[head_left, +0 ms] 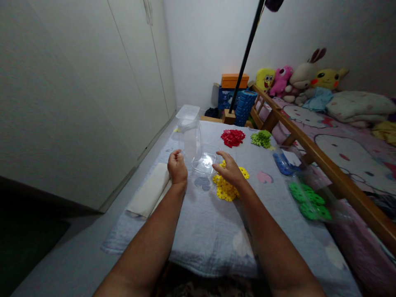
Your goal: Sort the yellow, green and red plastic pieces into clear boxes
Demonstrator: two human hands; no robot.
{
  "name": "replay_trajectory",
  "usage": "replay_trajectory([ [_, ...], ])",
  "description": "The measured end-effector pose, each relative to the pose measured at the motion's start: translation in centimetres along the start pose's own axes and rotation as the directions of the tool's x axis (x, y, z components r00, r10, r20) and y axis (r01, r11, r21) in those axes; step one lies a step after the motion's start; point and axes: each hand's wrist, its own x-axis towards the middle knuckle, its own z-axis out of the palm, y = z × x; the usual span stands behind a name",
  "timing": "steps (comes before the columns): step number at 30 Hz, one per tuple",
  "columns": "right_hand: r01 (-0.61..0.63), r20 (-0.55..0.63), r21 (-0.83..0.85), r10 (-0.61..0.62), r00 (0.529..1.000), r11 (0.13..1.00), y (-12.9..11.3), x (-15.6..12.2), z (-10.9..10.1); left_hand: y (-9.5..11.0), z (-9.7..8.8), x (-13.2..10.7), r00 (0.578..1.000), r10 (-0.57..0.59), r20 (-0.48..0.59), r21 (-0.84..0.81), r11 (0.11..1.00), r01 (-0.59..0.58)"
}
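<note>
My left hand (177, 168) is over the left part of the cloth-covered table, its fingers curled closed beside a clear plastic container (192, 142). Whether anything is in those fingers is hidden. My right hand (229, 168) is open, thumb and fingers apart and pointing left, above a pile of yellow notched disc pieces (227, 189). Its fingertips are near a shallow clear plastic tray or lid (204, 162) that catches the light between my hands. A folded cream cloth (148, 192) lies by my left wrist.
Red pieces (232, 137) and light green pieces (261, 139) lie in piles at the back. On the right are clear containers with blue pieces (284, 163) and green discs (309, 200). A bed's wooden rail (309, 140) borders the table's right; a white cabinet (123, 82) stands left.
</note>
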Motion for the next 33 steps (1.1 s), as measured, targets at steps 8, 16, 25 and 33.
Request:
replay_trajectory([
  [8, 0.155, 0.085, -0.253, -0.137, 0.987, 0.955, -0.7, -2.5, 0.4, -0.9, -0.5, 2.7, 0.99, 0.001, -0.14, 0.027, 1.0, 0.003],
  [16, 0.164, 0.051, -0.272, -0.156, 0.986, 0.948, -0.3, -3.0, 0.9, 0.2, -1.9, 3.8, 0.978, 0.01, -0.209, 0.158, 0.987, 0.024],
  [25, 0.18, 0.041, -0.269, -0.175, 0.984, 0.946, 0.1, -3.3, 1.0, 0.0, -1.8, 3.9, 1.0, 0.005, -0.024, 0.337, 0.942, 0.003],
  [33, 0.208, 0.016, -0.277, -0.212, 0.977, 0.938, 0.1, -3.3, 1.0, -0.1, -1.4, 3.0, 0.983, 0.053, 0.178, 0.624, 0.766, -0.155],
])
